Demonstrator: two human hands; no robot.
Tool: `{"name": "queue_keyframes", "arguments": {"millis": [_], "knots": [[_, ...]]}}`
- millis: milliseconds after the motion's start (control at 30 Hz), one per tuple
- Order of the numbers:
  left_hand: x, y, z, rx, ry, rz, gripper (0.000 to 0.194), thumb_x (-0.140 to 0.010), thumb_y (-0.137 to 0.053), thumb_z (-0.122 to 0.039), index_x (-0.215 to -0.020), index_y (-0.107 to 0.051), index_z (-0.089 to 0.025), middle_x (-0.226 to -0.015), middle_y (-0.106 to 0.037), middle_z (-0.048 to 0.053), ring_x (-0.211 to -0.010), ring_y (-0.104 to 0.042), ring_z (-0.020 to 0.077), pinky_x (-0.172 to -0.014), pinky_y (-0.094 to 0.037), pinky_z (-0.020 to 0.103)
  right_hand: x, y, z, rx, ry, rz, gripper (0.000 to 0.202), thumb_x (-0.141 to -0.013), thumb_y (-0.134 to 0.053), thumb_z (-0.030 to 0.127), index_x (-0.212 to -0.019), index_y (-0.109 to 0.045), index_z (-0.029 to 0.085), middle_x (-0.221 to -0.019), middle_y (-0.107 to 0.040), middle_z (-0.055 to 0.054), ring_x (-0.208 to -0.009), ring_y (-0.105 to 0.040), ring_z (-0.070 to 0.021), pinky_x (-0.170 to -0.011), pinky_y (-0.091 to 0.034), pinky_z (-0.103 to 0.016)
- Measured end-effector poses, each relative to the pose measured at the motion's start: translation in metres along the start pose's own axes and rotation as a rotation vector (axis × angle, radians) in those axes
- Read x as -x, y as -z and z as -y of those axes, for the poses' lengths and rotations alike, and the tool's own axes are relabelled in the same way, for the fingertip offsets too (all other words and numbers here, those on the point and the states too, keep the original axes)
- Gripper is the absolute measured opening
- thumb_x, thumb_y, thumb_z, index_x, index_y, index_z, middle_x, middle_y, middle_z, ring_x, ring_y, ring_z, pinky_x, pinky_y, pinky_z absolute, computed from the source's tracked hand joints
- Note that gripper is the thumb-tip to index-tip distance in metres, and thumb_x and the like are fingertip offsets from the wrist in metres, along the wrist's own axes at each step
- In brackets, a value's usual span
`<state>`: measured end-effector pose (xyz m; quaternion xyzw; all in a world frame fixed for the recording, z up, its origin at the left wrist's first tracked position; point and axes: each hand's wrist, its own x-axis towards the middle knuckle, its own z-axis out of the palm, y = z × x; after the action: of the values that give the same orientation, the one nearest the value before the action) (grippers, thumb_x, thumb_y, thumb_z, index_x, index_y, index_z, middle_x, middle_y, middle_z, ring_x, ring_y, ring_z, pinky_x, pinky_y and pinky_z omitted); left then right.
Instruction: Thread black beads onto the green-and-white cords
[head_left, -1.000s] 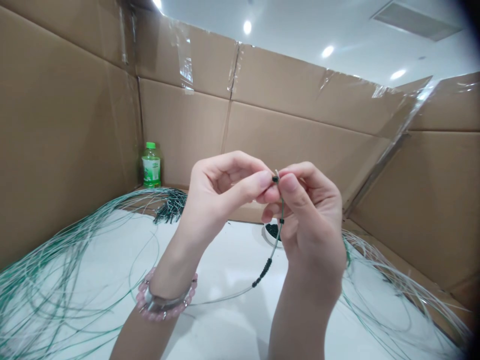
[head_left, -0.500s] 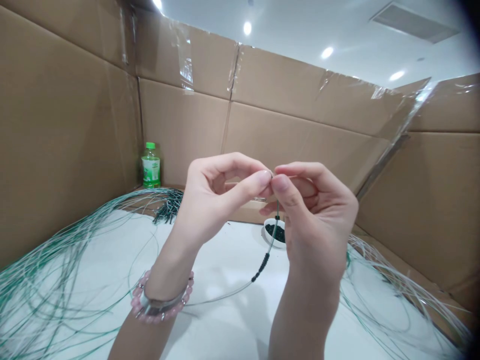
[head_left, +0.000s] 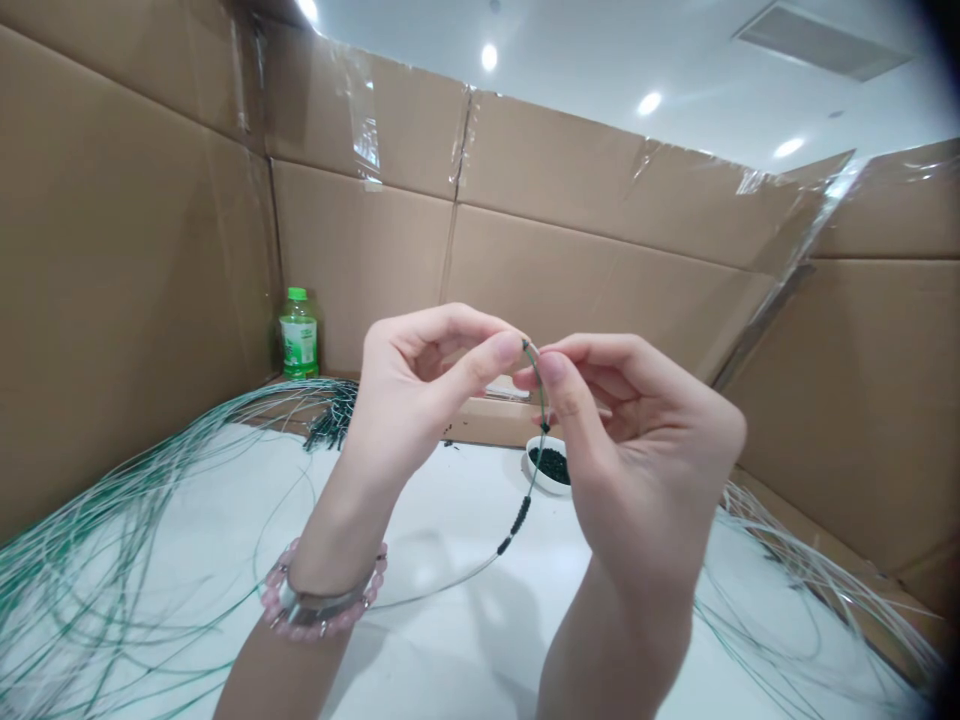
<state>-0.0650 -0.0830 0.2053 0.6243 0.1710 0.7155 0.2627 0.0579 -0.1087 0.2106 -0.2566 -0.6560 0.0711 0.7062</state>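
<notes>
Both hands are raised over the white table, fingertips a short way apart. My left hand [head_left: 420, 390], with a pink bead bracelet [head_left: 322, 620] and a metal band at the wrist, pinches a thin green and clear strand at a small dark bead or knot. Thumb and forefinger of my right hand [head_left: 637, 440] close on the strand just to the right. From the fingers the strand [head_left: 472, 574] curves down and left, carrying a row of black beads [head_left: 519, 516] and one small dark piece higher up. Behind it stands a white bowl [head_left: 534, 478] of small dark beads.
Bundles of green and clear strands spread over the table [head_left: 427, 640] at left and right. A dark beaded bunch [head_left: 330, 418] and a green bottle [head_left: 299, 340] are at the back left. Cardboard walls [head_left: 600, 250] surround the table.
The fingertips of my two hands have parted slightly, exposing a short piece of strand between them. My right hand has tilted outward, and the hanging strand has shifted a little left.
</notes>
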Motion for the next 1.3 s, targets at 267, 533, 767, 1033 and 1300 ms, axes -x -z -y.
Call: {"name": "queue_keyframes", "arguments": {"millis": [267, 533, 767, 1033, 1300], "knots": [[-0.0011, 0.0002, 0.0012, -0.021, -0.006, -0.007, 0.012, -0.078, -0.072, -0.028, -0.071, -0.069, -0.019, -0.068, -0.067, -0.001, -0.061, -0.061, 0.0079, -0.051, -0.049, 0.016, 0.0032, -0.0006, 0.0002, 0.039, 0.003, 0.003, 0.011, -0.079, -0.065, 0.010, -0.075, -0.066, 0.020, -0.067, -0.068, 0.002, -0.062, -0.068, -0.0116, -0.046, -0.054, -0.015], [0.0000, 0.0000, -0.0017, -0.151, -0.098, -0.037, 0.012, -0.077, -0.072, -0.028, -0.071, -0.069, -0.018, -0.069, -0.067, -0.001, -0.061, -0.061, 0.0081, -0.053, -0.050, 0.017, 0.0025, 0.0003, 0.0005, 0.083, 0.026, -0.003, 0.011, -0.080, -0.066, 0.012, -0.075, -0.065, 0.021, -0.066, -0.066, 0.004, -0.059, -0.065, -0.0095, -0.049, -0.055, -0.017], [0.0024, 0.0016, -0.0061, -0.277, -0.269, -0.035, 0.006, -0.076, -0.073, -0.027, -0.073, -0.071, -0.022, -0.072, -0.067, 0.000, -0.066, -0.061, 0.0099, -0.053, -0.050, 0.019, 0.0032, 0.0042, 0.0007, 0.163, 0.093, 0.024, 0.013, -0.078, -0.066, 0.009, -0.075, -0.065, 0.021, -0.067, -0.065, 0.005, -0.060, -0.065, -0.0085, -0.051, -0.056, -0.015], [0.0028, 0.0017, -0.0066, -0.347, -0.332, -0.039, 0.005, -0.078, -0.070, -0.022, -0.074, -0.071, -0.023, -0.073, -0.067, 0.001, -0.065, -0.059, 0.0099, -0.052, -0.049, 0.020, 0.0034, 0.0064, -0.0005, 0.222, 0.109, 0.037, 0.011, -0.082, -0.064, 0.011, -0.079, -0.063, 0.022, -0.069, -0.065, 0.004, -0.062, -0.065, -0.0095, -0.053, -0.057, -0.017], [0.0034, -0.0001, -0.0046, -0.287, -0.305, -0.018, 0.004, -0.079, -0.070, -0.020, -0.075, -0.071, -0.023, -0.073, -0.067, 0.000, -0.066, -0.059, 0.0088, -0.051, -0.047, 0.018, 0.0038, 0.0049, -0.0021, 0.242, 0.150, 0.017, 0.012, -0.080, -0.064, 0.010, -0.080, -0.061, 0.022, -0.071, -0.064, 0.005, -0.064, -0.063, -0.0083, -0.053, -0.055, -0.016]]}}
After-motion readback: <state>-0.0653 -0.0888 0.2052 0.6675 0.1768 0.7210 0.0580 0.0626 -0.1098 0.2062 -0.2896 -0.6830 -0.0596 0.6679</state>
